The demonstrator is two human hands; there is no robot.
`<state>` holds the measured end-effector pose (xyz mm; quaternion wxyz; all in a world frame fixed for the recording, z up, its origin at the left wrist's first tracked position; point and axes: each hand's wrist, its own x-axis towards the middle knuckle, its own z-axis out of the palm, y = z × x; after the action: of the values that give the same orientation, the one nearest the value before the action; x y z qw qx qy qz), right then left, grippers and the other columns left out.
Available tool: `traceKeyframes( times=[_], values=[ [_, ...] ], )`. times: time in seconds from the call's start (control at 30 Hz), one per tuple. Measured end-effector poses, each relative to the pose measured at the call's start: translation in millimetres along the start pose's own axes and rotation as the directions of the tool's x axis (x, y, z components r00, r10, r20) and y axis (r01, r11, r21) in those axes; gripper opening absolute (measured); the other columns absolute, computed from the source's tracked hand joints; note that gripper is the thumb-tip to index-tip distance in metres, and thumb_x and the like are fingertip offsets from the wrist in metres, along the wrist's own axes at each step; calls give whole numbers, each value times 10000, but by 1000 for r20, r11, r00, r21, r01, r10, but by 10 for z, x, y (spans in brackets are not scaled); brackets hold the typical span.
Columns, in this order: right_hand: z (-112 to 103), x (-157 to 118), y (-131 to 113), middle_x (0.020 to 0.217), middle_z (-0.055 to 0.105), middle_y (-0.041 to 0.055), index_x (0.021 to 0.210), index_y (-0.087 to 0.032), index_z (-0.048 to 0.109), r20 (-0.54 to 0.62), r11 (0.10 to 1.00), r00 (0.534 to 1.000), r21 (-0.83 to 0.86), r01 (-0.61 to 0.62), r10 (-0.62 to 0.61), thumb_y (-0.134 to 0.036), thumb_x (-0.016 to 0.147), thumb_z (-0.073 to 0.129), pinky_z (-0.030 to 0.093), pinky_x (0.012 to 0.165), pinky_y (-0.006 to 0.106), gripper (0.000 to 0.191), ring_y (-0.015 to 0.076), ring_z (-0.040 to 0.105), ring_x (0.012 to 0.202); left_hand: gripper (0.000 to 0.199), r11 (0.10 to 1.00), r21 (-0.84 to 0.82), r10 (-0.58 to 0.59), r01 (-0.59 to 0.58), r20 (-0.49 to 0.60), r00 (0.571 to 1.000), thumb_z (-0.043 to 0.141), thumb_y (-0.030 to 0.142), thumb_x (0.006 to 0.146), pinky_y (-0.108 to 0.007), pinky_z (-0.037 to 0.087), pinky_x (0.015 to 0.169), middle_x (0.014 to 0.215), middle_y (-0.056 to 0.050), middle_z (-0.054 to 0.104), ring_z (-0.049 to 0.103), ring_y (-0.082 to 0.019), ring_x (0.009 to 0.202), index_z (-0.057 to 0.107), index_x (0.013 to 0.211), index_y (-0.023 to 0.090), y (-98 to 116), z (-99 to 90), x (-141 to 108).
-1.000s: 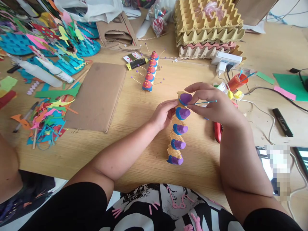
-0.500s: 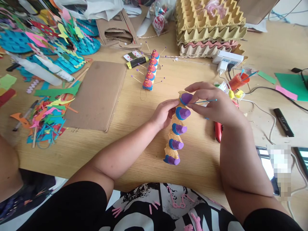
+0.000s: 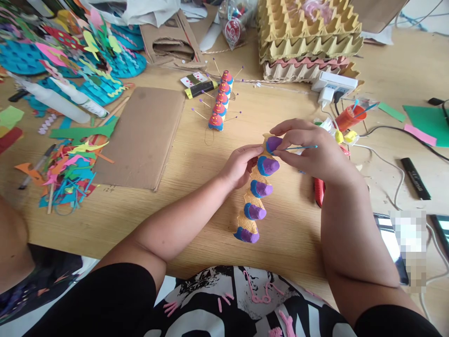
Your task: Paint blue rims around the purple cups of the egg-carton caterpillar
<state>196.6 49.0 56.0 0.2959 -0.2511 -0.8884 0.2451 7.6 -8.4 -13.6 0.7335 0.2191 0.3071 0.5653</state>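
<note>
A carton strip [image 3: 261, 189] is running bodyward, left hand [image 3: 241, 164] pinching its far end, right hand [image 3: 315, 157] gripping a stick [image 3: 308, 147] there.

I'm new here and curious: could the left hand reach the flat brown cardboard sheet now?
Probably yes: nothing seems to block the way to the flat brown cardboard sheet, though the left hand holds a purple, blue and tan egg-tray strip.

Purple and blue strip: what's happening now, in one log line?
left hand: holds purple strip near far end | right hand: holds thin blue stick there | beyond: red and blue strip
</note>
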Motion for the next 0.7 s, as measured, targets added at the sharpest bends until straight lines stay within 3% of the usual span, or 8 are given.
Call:
traceKeyframes(
  times=[0.3,0.57,0.7],
  values=[
    [24,12,14,1172,793,35,896,-307,702,-34,999,999,-38,12,-13,-267,919,789,637,966,461,98,257,762,1104,158,1000,-3,-20,20,8,1000,796,252,911,-196,474,571,683,-13,720,633,-89,573,794,832,115,-9,-9,5],
    [-6,-1,-31,1141,810,10,875,-332,717,10,998,998,16,-55,55,-298,930,780,638,995,469,90,260,763,1088,159,1000,-21,-1,1,26,1000,775,215,915,-198,498,585,654,-5,704,634,-94,572,780,790,117,-15,-13,1],
    [-42,9,-79,1143,818,8,855,-346,719,46,996,996,40,-80,78,-334,916,789,647,1004,512,94,278,765,1076,158,999,-16,-31,30,-18,999,792,216,918,-210,503,595,665,-2,706,648,-102,569,777,790,126,-15,-12,-2]
  ],
)
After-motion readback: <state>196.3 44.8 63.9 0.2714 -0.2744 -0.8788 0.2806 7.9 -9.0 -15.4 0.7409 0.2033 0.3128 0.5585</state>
